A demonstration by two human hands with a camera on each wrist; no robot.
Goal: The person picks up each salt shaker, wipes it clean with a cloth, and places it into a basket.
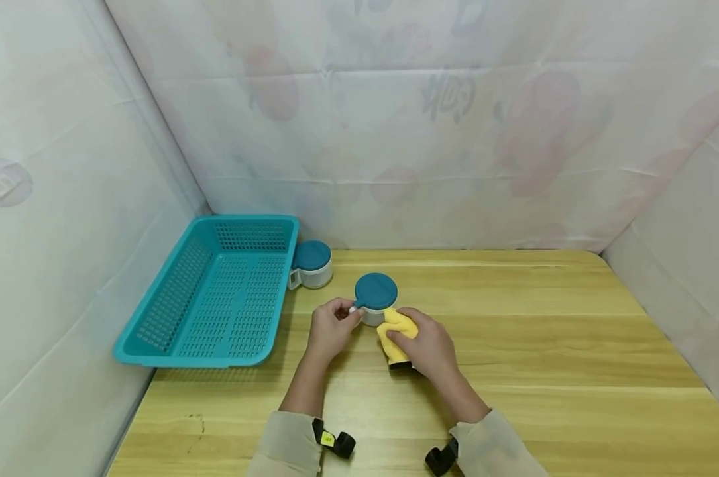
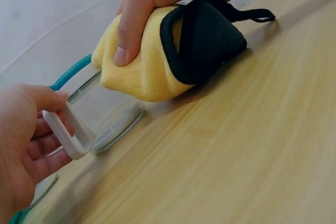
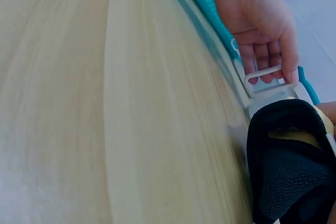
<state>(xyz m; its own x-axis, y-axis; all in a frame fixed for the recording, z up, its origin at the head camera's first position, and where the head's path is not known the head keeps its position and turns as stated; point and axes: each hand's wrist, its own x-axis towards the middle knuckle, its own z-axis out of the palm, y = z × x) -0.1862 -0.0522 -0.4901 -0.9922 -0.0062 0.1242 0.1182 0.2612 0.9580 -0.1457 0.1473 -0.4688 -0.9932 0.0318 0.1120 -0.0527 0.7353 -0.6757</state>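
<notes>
A clear jar with a flat blue lid (image 1: 376, 290) stands on the table in front of me. My left hand (image 1: 329, 336) pinches its white handle (image 2: 79, 139) between thumb and fingers, at the jar's left side. My right hand (image 1: 429, 346) grips a folded yellow cloth (image 1: 397, 329), its thumb pressed into the fabric. In the left wrist view the cloth lies against the jar's side and hides part of the glass. A black pocket-like end of the cloth (image 2: 214, 43) has a loop hanging from it.
A teal perforated basket (image 1: 228, 361) sits at the table's left. Close by its right side stands a second blue-lidded jar (image 1: 314, 275), its handle toward the basket. Pale printed sheets (image 1: 395, 132) hang behind the wooden table (image 1: 544, 371) and along both sides.
</notes>
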